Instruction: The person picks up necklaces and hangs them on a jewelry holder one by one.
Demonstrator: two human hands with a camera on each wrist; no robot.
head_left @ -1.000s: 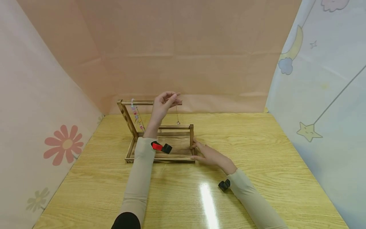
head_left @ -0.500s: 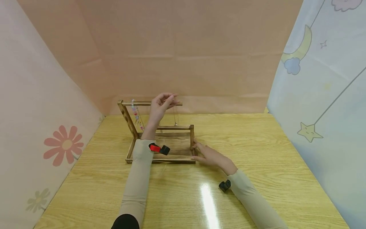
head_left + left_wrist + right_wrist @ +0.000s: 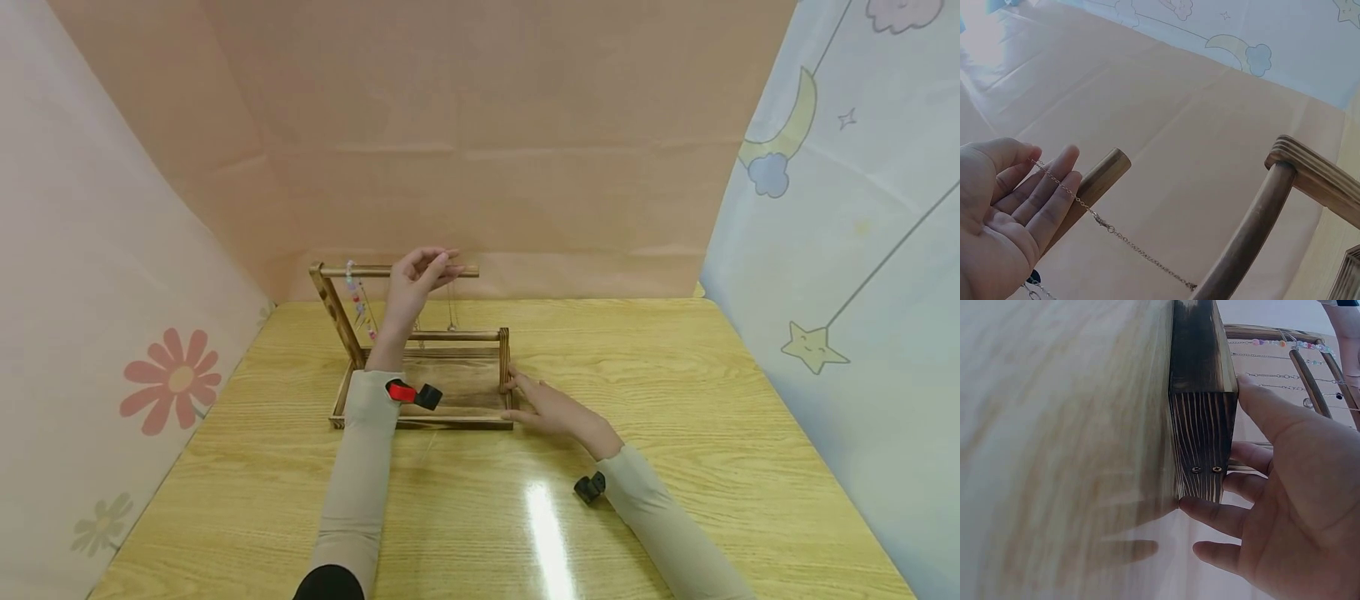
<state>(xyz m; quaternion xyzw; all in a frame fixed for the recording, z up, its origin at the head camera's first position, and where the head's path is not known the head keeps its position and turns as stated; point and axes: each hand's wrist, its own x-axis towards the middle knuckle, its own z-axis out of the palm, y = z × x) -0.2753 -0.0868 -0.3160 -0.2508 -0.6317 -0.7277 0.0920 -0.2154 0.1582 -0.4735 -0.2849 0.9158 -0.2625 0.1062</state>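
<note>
A wooden jewelry stand (image 3: 429, 423) has a tray base, a high bar (image 3: 360, 271) and a lower bar. My left hand (image 3: 411, 286) is at the high bar near its free right end. Its thumb and forefinger pinch a thin chain necklace (image 3: 1141, 251); the chain runs across the other fingers and past the bar end. In the head view, a small pendant (image 3: 452, 327) hangs below that hand. My right hand (image 3: 551, 408) rests against the stand's right end, thumb at the front corner, other fingers by the upright; they lie fairly straight against the wood in the right wrist view.
A colorful beaded strand (image 3: 356, 292) hangs near the left end of the high bar. Several other chains (image 3: 1297, 376) hang from the stand. The wood-grain table (image 3: 660, 367) meets a peach backdrop (image 3: 570, 167) behind and printed sheets at both sides.
My left hand has moved a little left along the high bar, with the pendant moving left beneath it. The right hand has stayed at the stand's end.
</note>
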